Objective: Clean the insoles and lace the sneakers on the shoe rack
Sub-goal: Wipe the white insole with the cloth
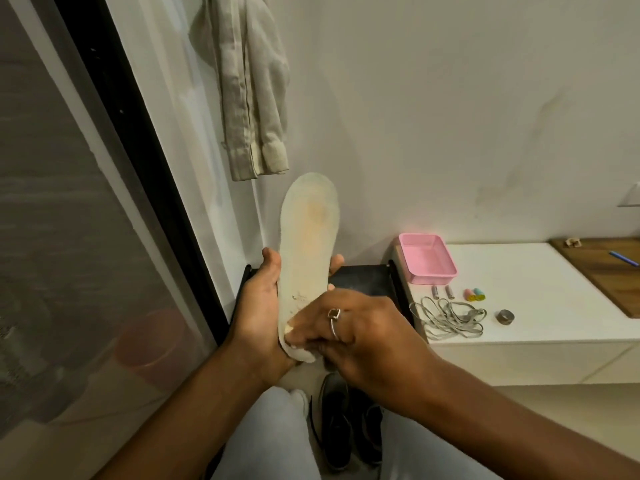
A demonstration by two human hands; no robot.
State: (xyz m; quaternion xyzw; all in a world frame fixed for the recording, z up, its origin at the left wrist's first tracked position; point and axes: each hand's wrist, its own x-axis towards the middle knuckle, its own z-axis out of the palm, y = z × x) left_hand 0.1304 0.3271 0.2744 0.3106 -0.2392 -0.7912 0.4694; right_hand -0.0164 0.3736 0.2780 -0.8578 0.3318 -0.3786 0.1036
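While the left hand (263,306) grips the insole (308,244) upright by its edges, long axis running up from both hands, the right hand (356,327) pinches a white wipe (290,330) against the heel end, nearest it.

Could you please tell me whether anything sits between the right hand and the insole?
Only a small white wipe, which the right hand pinches against the heel end of the insole. The left hand grips the insole from its left side; nothing else visible intervenes.
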